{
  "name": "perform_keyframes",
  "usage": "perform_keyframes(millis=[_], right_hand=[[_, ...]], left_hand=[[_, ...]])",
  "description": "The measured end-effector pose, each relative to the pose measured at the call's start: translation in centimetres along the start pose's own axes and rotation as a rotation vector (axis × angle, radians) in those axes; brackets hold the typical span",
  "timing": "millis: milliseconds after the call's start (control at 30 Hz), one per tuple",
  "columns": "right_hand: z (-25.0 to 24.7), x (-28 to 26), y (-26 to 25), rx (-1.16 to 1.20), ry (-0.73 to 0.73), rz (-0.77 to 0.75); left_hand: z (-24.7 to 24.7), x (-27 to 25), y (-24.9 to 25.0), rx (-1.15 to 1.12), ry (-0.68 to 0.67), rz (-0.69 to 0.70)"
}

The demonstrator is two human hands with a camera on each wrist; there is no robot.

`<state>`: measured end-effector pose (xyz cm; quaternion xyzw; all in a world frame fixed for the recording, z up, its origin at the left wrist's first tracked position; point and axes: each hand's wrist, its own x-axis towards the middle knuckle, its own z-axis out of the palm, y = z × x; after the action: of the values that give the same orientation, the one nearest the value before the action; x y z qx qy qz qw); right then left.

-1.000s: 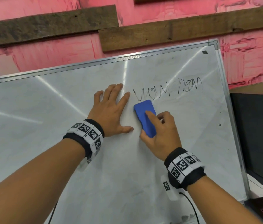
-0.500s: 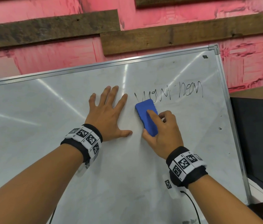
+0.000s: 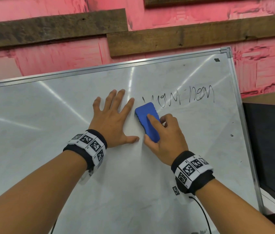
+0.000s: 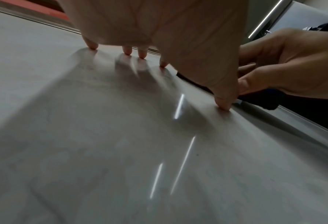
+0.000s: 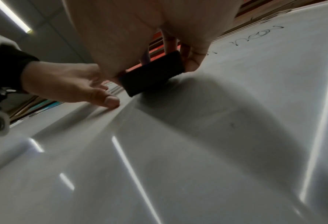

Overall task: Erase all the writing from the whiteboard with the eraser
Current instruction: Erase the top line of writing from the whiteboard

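The right hand (image 3: 165,132) pinched a blue rectangular foam eraser (image 3: 147,121) against the metal-framed whiteboard (image 3: 201,149), just below black marker writing (image 3: 182,98); the left hand (image 3: 114,120) lay splayed, bracing (a shallow pass could leave smears).

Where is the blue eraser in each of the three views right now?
Head: eraser at centre, under the right hand.
Left wrist: dark strip at the right edge, behind the left thumb.
Right wrist: dark block at upper centre.
Shared landmark: left hand flat on the whiteboard.
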<state>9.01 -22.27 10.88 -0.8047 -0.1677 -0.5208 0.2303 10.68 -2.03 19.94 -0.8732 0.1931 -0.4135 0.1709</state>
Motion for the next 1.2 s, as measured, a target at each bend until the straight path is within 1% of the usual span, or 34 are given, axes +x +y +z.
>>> perform_keyframes(millis=[67, 167, 200, 300, 333, 433, 467, 567, 600, 700, 733, 833, 867, 1067, 1200], right_hand=[[-0.1, 0.2, 0.4, -0.007, 0.016, 0.018], [-0.4, 1.4, 0.5, 0.006, 0.066, 0.101], [-0.4, 1.5, 0.3, 0.009, 0.060, 0.097], [-0.1, 1.2, -0.3, 0.016, 0.012, -0.015], [-0.1, 1.1, -0.1, 0.012, 0.010, -0.024], [-0.4, 2.0, 0.4, 0.033, 0.081, 0.106], [-0.4, 2.3, 0.3, 0.038, 0.089, 0.112], [-0.1, 2.3, -0.4, 0.017, 0.029, -0.011], [-0.2, 2.4, -0.3, 0.011, 0.024, -0.021], [-0.5, 3.3, 0.2, 0.029, 0.071, 0.108], [-0.6, 3.5, 0.1, 0.033, 0.075, 0.119], [-0.2, 3.5, -0.3, 0.053, 0.039, 0.028], [-0.2, 3.4, -0.3, 0.075, 0.032, 0.027], [-0.4, 3.0, -0.8, 0.198, 0.074, 0.126], [-0.7, 2.3, -0.6, 0.264, 0.073, 0.146]], left_hand=[[-0.1, 0.1, 0.0, 0.005, -0.009, -0.003], [-0.2, 0.0, 0.0, 0.010, -0.015, -0.003], [-0.2, 0.0, 0.0, 0.010, -0.014, -0.003], [-0.2, -0.1, 0.0, 0.002, 0.002, -0.007], [-0.1, -0.1, 0.0, 0.001, 0.002, -0.011], [-0.1, -0.1, 0.1, 0.006, -0.008, -0.019], [-0.2, -0.2, 0.1, 0.007, -0.008, -0.019], [-0.2, -0.2, 0.1, -0.009, 0.006, -0.017], [-0.2, -0.2, 0.1, -0.013, 0.006, -0.019], [-0.3, -0.2, 0.1, -0.019, 0.001, -0.017], [-0.3, -0.3, 0.1, -0.027, 0.013, -0.008], [-0.5, -0.2, 0.3, -0.086, 0.097, 0.023], [-0.5, -0.2, 0.5, -0.108, 0.119, 0.033], [-0.8, 0.5, 3.0, -0.180, 0.151, 0.130], [-0.4, 1.0, 4.8, -0.233, 0.154, 0.113]])
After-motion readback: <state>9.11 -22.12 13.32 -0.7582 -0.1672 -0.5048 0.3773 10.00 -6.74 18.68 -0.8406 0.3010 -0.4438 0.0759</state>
